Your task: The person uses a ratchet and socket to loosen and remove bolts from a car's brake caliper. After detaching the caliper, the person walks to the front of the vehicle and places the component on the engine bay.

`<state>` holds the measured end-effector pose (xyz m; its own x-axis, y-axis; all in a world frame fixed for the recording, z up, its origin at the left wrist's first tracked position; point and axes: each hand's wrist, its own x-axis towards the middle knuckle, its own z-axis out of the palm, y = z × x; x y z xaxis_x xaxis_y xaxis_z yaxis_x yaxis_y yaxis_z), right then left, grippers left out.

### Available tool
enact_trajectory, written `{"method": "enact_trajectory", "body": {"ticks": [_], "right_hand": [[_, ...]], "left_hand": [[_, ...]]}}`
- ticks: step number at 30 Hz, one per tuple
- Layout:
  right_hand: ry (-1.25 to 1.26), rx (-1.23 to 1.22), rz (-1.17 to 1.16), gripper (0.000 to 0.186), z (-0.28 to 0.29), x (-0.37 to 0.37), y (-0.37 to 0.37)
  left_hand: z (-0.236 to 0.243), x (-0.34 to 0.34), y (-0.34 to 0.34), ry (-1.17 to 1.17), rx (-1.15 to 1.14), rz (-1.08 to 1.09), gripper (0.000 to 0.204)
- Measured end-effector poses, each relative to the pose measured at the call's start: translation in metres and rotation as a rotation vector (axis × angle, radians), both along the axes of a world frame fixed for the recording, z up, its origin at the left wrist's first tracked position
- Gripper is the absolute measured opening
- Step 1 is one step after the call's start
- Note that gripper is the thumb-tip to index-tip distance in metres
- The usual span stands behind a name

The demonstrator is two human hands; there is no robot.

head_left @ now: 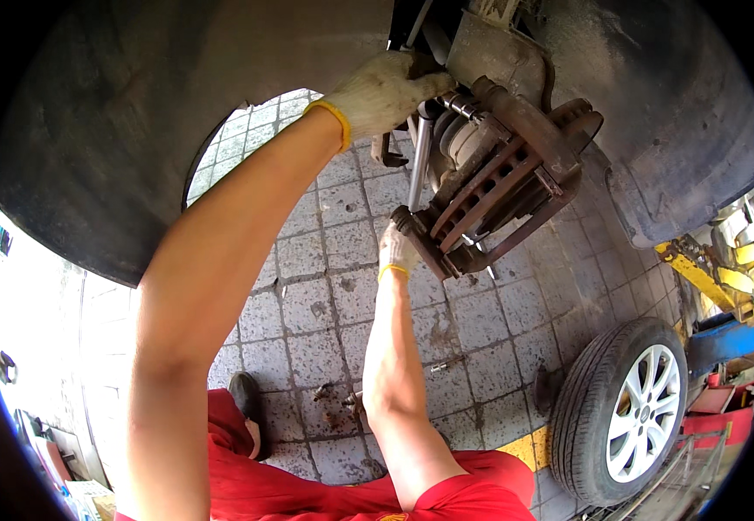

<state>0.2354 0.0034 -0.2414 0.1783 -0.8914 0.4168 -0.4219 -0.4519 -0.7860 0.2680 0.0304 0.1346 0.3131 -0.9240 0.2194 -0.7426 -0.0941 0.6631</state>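
Observation:
A rusty brake caliper and bracket (538,130) sits over the vented brake disc (490,187) under the wheel arch. A chrome ratchet wrench (421,161) hangs beside it with its handle pointing down, and a socket (461,107) reaches from its head to the caliper. My left hand (386,94), in a white knit glove with a yellow cuff, is closed about the wrench's head. Lower down, my gloved right hand (396,249) is closed at the bottom end of the handle; the bracket's corner hides part of its fingers.
Dark wheel-arch liner (134,113) curves close around my left arm. At right, a removed wheel (625,408) stands on the tiled floor (316,304), near a yellow and blue lift arm (707,286) and a red box (724,421). Small metal parts (351,399) lie by my shoe (247,412).

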Motion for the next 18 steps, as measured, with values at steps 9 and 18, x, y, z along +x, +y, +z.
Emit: {"method": "enact_trajectory", "body": {"ticks": [9, 18], "right_hand": [[-0.423, 0.058, 0.621, 0.051, 0.152, 0.024, 0.259], [-0.218, 0.839, 0.400, 0.046, 0.098, -0.003, 0.088]], "left_hand": [[-0.024, 0.032, 0.010, -0.036, -0.060, 0.109, 0.075], [-0.018, 0.033, 0.033, -0.287, 0.041, 0.151, 0.053]]}}
